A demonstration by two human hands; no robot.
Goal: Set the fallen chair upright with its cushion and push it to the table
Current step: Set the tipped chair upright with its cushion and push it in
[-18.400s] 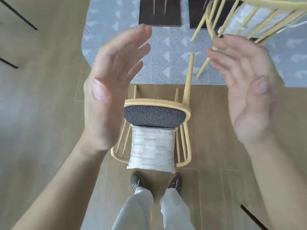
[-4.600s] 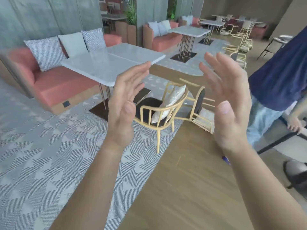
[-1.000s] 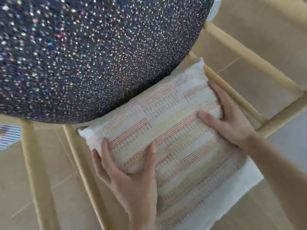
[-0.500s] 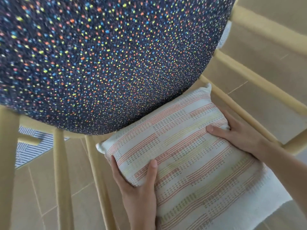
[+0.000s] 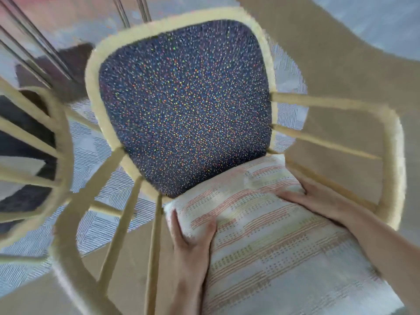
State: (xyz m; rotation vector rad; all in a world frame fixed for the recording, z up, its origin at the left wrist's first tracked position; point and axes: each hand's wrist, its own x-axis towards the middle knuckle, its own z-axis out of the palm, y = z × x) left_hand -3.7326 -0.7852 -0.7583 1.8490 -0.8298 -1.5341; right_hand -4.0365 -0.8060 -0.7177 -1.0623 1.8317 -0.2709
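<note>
The chair (image 5: pixel 391 155) has a pale yellow spindle frame round a dark seat (image 5: pixel 186 105) flecked with bright dots. At 5 o'clock, touching the seat, lies the cushion (image 5: pixel 261 235), white with pink and yellow woven bands. The left hand (image 5: pixel 191 242) grips its left edge, and the right hand (image 5: pixel 318 201) grips its right edge.

No legible text or labels

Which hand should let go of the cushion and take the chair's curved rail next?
Right, probably. The right hand holds the cushion by its edge, close beside the curved rail; the left hand has a grip on the cushion corner and sits farther from the rail on its side.
</note>
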